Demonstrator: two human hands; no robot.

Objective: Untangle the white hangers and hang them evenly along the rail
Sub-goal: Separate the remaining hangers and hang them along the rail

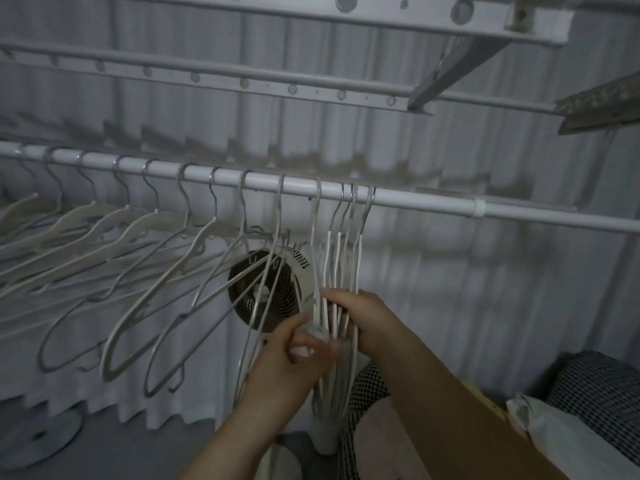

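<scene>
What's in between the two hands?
In the head view, the bunched white hangers hang between them. The right hand grips their wires; the left hand reaches toward them from the other side, its fingers blurred.

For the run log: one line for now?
untangling | right hand grips hanger bunch | left hand touches bunch | other hangers spread on rail
</scene>
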